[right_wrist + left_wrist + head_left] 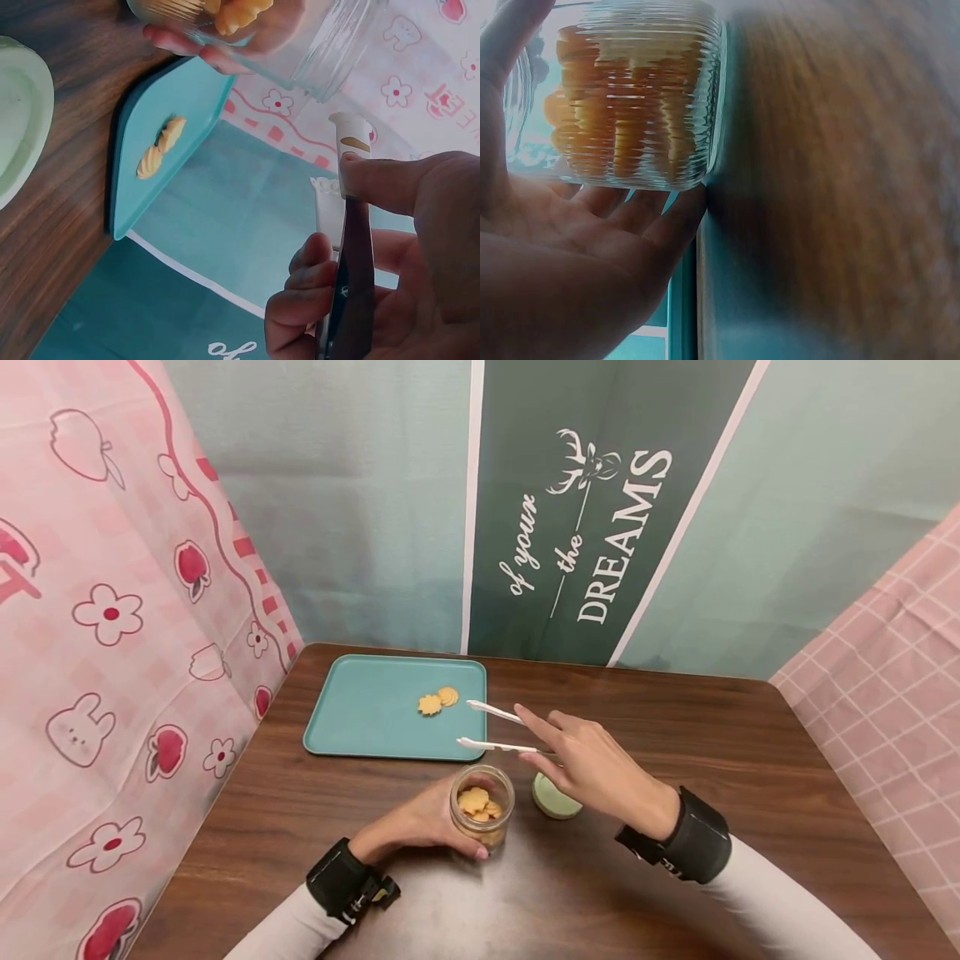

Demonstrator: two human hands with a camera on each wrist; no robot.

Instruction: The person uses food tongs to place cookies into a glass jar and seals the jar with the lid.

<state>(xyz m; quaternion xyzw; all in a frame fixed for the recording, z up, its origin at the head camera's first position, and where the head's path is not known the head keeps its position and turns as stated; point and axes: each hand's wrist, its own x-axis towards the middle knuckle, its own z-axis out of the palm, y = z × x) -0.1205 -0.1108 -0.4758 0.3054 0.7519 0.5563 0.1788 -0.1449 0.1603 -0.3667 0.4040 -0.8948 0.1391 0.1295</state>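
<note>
My left hand [438, 820] grips a glass jar [501, 777] from its left side, thumb in front and fingers behind. Several golden cookies [626, 112] fill the lower part of the jar, whose mouth faces up uncovered. In my right hand [600, 768] are white-tipped tongs [495, 745], held between thumb and fingers. Their two arms are spread, with nothing between the tips, and point left above the jar's far side and the tray's right edge. Two cookies [431, 705] lie side by side on the teal tray [360, 727], toward its right end.
A round pale green lid [557, 798] lies on the wooden table [675, 718] right of the jar, partly under my right hand. Behind the table hangs a green curtain [367, 527] with lettering; pink patterned cloths [150, 677] hang at both sides.
</note>
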